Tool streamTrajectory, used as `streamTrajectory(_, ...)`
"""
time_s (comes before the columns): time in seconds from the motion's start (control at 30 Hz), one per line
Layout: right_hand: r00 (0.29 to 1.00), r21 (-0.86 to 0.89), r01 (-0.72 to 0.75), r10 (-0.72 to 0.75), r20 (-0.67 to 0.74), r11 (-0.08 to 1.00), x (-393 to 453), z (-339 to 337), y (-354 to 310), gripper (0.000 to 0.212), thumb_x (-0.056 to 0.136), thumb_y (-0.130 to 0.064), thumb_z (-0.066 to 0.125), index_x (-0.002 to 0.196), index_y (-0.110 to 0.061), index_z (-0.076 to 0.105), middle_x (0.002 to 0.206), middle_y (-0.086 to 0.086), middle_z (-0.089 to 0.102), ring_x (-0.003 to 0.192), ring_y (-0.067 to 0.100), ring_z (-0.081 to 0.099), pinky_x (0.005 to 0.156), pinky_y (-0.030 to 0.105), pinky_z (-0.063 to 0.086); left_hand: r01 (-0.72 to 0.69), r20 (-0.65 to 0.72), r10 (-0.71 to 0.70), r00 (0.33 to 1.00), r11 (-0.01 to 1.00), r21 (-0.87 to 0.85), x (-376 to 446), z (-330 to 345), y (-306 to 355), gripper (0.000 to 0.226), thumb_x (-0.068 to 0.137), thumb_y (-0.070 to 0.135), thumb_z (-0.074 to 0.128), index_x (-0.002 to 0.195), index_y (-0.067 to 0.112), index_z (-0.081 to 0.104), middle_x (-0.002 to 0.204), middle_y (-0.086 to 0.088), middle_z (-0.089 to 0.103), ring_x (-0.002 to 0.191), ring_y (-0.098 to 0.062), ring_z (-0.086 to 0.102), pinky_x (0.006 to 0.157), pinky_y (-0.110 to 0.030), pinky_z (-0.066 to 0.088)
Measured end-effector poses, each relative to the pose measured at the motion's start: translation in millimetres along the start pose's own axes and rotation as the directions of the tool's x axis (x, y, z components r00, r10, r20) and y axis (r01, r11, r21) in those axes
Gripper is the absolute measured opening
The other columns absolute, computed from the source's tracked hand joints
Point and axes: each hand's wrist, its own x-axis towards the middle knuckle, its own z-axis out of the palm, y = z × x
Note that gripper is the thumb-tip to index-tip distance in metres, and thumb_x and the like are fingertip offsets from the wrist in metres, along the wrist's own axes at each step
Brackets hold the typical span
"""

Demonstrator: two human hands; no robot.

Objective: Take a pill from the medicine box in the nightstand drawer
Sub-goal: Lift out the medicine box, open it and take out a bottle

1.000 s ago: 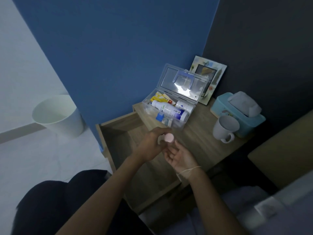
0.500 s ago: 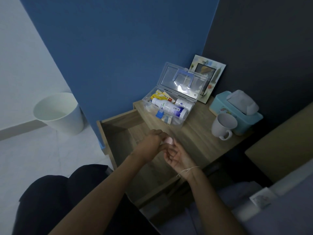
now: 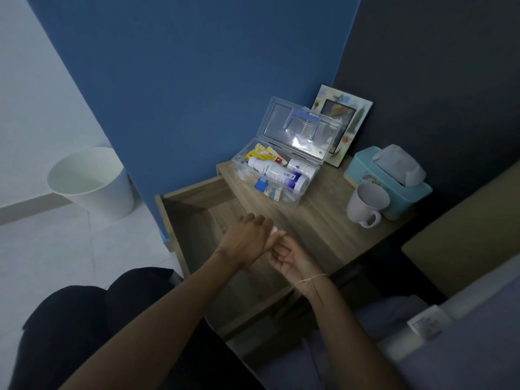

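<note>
The clear plastic medicine box stands on the nightstand top with its lid up; bottles and packets lie inside. The nightstand drawer is pulled out below it. My left hand is over the drawer, knuckles up, shut on a small pink-capped pill bottle; only a pale pink bit shows past my fingers. My right hand lies palm up just under and right of it, fingers loosely curled, touching the left hand. Whether a pill lies in the palm cannot be made out.
A white mug, a teal tissue box and a picture frame are on the nightstand top. A white waste bin stands on the floor at the left. Bedding lies at the lower right.
My left hand has rolled over so its back faces up, tipping the pink-capped bottle toward the right palm. The pink cap is now mostly hidden. The right hand has stayed cupped beneath.
</note>
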Motion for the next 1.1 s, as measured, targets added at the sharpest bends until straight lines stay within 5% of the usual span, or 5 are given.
streamTrajectory(0.27,0.996,0.117,0.078,-0.074,-0.045,0.99,1.0,-11.9,-14.4,0.033,0.084,-0.027,0.063,0.111,-0.008,0.068,0.112,0.013,0.071,0.104,0.019,0.067,0.078,0.027,0.056,-0.075,-0.021,0.076,0.997,0.841,-0.536,16.7,-3.8,2.5,0.046,0.095,0.039,0.048,0.139,0.024,0.044,0.137,-0.004,0.054,0.119,-0.02,0.054,0.101,-0.04,0.044)
streamTrajectory(0.37,0.996,0.141,0.08,-0.072,-0.061,0.987,2.7,-17.5,-19.1,0.036,0.08,-0.028,0.066,0.11,-0.007,0.067,0.11,0.012,0.072,0.097,0.016,0.069,0.073,0.026,0.057,-0.108,-0.009,0.122,0.992,0.84,-0.531,25.3,-4.8,2.4,0.037,0.093,0.023,0.056,0.13,0.018,0.055,0.125,-0.007,0.061,0.109,-0.02,0.058,0.094,-0.035,0.047)
streamTrajectory(0.63,0.994,0.176,0.088,-0.076,-0.074,0.98,2.0,-30.5,-19.4,0.022,0.083,-0.023,0.059,0.089,-0.014,0.078,0.105,0.009,0.074,0.094,0.016,0.071,0.077,0.028,0.056,-0.012,0.037,0.031,0.999,0.893,-0.45,38.4,0.9,17.7,0.044,0.091,0.047,0.053,0.121,0.015,0.056,0.113,-0.008,0.062,0.094,-0.021,0.062,0.082,-0.037,0.052)
streamTrajectory(0.87,0.993,0.249,0.079,-0.054,-0.107,0.965,7.9,-35.3,-19.6,0.028,0.073,-0.022,0.068,0.096,-0.007,0.073,0.099,0.013,0.074,0.089,0.019,0.071,0.075,0.03,0.057,-0.109,0.048,0.157,0.986,0.846,-0.521,46.5,1.6,12.1,0.038,0.086,0.011,0.065,0.124,0.014,0.059,0.12,-0.01,0.062,0.106,-0.023,0.06,0.092,-0.038,0.05)
streamTrajectory(1.1,0.991,0.259,0.051,-0.016,-0.135,0.965,9.9,-38.6,-17.5,0.037,0.076,-0.024,0.068,0.11,-0.009,0.067,0.104,0.015,0.072,0.092,0.023,0.069,0.076,0.032,0.056,-0.025,0.081,0.08,0.993,0.846,-0.532,52.3,10.7,13.4,0.03,0.09,0.031,0.061,0.11,0.008,0.061,0.106,-0.011,0.063,0.091,-0.02,0.06,0.082,-0.037,0.053)
